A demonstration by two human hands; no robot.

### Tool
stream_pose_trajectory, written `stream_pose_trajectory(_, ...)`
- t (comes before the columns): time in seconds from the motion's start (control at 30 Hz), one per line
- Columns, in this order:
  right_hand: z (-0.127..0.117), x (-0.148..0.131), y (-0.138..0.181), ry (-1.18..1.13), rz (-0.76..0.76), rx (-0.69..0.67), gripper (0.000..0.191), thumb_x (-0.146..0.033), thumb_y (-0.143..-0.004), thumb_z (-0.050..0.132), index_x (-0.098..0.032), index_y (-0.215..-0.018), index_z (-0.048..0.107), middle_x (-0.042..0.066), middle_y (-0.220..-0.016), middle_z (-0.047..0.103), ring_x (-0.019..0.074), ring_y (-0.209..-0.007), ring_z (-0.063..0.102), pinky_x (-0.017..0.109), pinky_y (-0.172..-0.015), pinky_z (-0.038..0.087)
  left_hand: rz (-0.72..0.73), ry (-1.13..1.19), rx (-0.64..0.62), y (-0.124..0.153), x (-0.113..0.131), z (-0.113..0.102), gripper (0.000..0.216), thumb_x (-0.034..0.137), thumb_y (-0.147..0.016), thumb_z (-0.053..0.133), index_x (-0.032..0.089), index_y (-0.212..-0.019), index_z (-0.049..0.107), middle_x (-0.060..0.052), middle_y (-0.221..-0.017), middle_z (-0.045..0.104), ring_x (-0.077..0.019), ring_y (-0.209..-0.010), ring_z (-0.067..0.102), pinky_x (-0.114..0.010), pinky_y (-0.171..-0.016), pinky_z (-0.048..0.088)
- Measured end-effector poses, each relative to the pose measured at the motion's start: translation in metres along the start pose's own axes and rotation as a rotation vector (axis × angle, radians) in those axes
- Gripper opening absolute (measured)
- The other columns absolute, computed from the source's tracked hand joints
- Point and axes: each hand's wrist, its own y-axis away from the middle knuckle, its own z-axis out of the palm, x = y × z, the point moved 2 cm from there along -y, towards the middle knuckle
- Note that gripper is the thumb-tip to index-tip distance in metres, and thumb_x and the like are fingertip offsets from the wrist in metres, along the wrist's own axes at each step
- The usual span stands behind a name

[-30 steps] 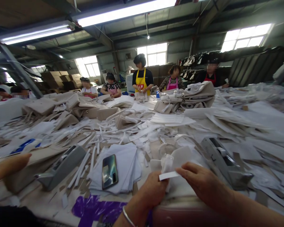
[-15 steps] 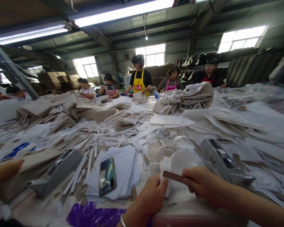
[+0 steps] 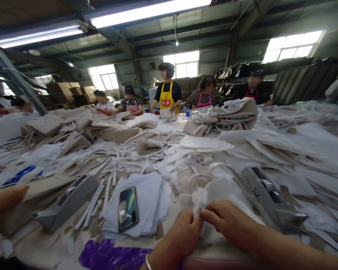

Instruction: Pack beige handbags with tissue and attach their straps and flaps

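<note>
White crumpled plastic piece (image 3: 199, 198) pinched low centre of frame between left hand (image 3: 183, 234) and right hand (image 3: 228, 219), fingertips pressed together for grip; smartphone (image 3: 128, 208) parked left on paper stack (image 3: 149, 195).

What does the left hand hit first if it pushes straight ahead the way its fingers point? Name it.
The left hand points up and slightly right; its fingertips already pinch the crumpled white piece, so that comes first. Beyond lies the beige fabric piece, though depth is unclear.
</note>
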Motion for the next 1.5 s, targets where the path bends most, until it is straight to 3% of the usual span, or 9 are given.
stream_pose_trajectory(0.2,0.018,0.009,-0.011,-0.323,0.338,-0.11,0.041,-0.054,-0.091,0.054,-0.016,-0.078,0.064,0.001,-0.058,0.064,0.0095,-0.035,0.05,0.02,-0.034,0.03,0.09,0.003,-0.012,0.002,0.01,0.0,0.048,0.036,-0.102,0.034,0.016,-0.087,0.075,-0.002,-0.082,0.07,-0.0156,-0.078,0.06,-0.022,-0.069,0.042)
stream_pose_trajectory(0.37,0.022,0.007,-0.015,-0.438,0.375,-0.148,0.035,-0.049,-0.087,0.057,-0.017,-0.075,0.061,-0.001,-0.055,0.06,0.0083,-0.032,0.046,0.018,-0.029,0.029,0.117,0.001,-0.052,-0.003,0.011,-0.002,0.047,0.032,-0.1,0.032,0.016,-0.081,0.072,-0.002,-0.083,0.072,-0.0167,-0.084,0.062,-0.022,-0.074,0.043)
stream_pose_trajectory(0.63,0.013,0.007,-0.004,-0.604,0.243,-0.194,0.017,-0.028,-0.073,0.057,-0.015,-0.076,0.068,-0.001,-0.064,0.063,0.0054,-0.041,0.052,0.014,-0.035,0.033,0.019,-0.044,-0.009,-0.003,-0.004,-0.001,0.042,0.041,-0.099,0.039,0.015,-0.085,0.07,-0.004,-0.085,0.071,-0.0177,-0.081,0.061,-0.024,-0.07,0.041)
stream_pose_trajectory(0.87,-0.011,0.011,0.009,-0.754,0.354,-0.11,0.045,-0.018,-0.06,0.051,-0.014,-0.101,0.068,-0.003,-0.058,0.065,0.007,-0.04,0.05,0.018,-0.041,0.034,-0.032,-0.012,-0.006,0.0,0.005,-0.001,0.041,0.04,-0.097,0.041,0.014,-0.091,0.072,-0.003,-0.084,0.069,-0.017,-0.076,0.056,-0.025,-0.066,0.04)
stream_pose_trajectory(1.03,-0.042,-0.008,0.005,-1.048,0.107,-0.051,0.038,-0.025,-0.064,0.072,-0.015,-0.101,0.071,0.0,-0.067,0.07,0.0099,-0.049,0.057,0.022,-0.047,0.04,0.157,0.101,-0.042,-0.001,0.013,-0.004,0.031,0.031,-0.094,0.044,0.016,-0.09,0.07,-0.003,-0.094,0.07,-0.0188,-0.093,0.058,-0.025,-0.086,0.044)
stream_pose_trajectory(1.2,-0.049,-0.038,-0.024,-1.025,-0.142,0.044,0.031,-0.036,-0.073,0.077,-0.016,-0.097,0.075,0.004,-0.076,0.075,0.0138,-0.061,0.064,0.026,-0.056,0.048,-0.103,-0.014,0.01,-0.001,-0.007,-0.001,0.045,0.052,-0.095,0.043,0.014,-0.087,0.065,-0.006,-0.087,0.068,-0.0195,-0.081,0.057,-0.027,-0.069,0.042)
stream_pose_trajectory(1.33,-0.043,-0.054,-0.032,-0.53,-0.498,0.152,0.023,-0.031,-0.085,0.064,-0.017,-0.097,0.077,0.007,-0.084,0.076,0.0175,-0.076,0.068,0.03,-0.072,0.054,-0.158,-0.07,0.022,-0.013,-0.037,-0.002,0.049,0.06,-0.092,0.045,0.015,-0.09,0.066,-0.007,-0.091,0.07,-0.0252,-0.09,0.06,-0.031,-0.075,0.045)
stream_pose_trajectory(1.43,-0.032,-0.049,-0.02,-0.112,-0.835,0.03,0.029,-0.034,-0.088,0.061,-0.018,-0.109,0.075,0.009,-0.091,0.077,0.0204,-0.088,0.069,0.033,-0.087,0.053,-0.096,-0.002,-0.014,-0.03,-0.051,-0.007,0.038,0.057,-0.083,0.065,0.02,-0.089,0.069,-0.006,-0.094,0.072,-0.0296,-0.103,0.06,-0.034,-0.086,0.048)
stream_pose_trajectory(1.5,-0.024,-0.033,-0.012,0.064,-0.927,-0.061,0.032,-0.037,-0.093,0.056,-0.021,-0.116,0.071,0.01,-0.101,0.078,0.0225,-0.101,0.069,0.036,-0.097,0.05,-0.051,0.077,-0.028,-0.04,-0.055,-0.009,0.03,0.05,-0.078,0.075,0.022,-0.089,0.071,-0.005,-0.097,0.072,-0.0291,-0.106,0.061,-0.036,-0.091,0.049)
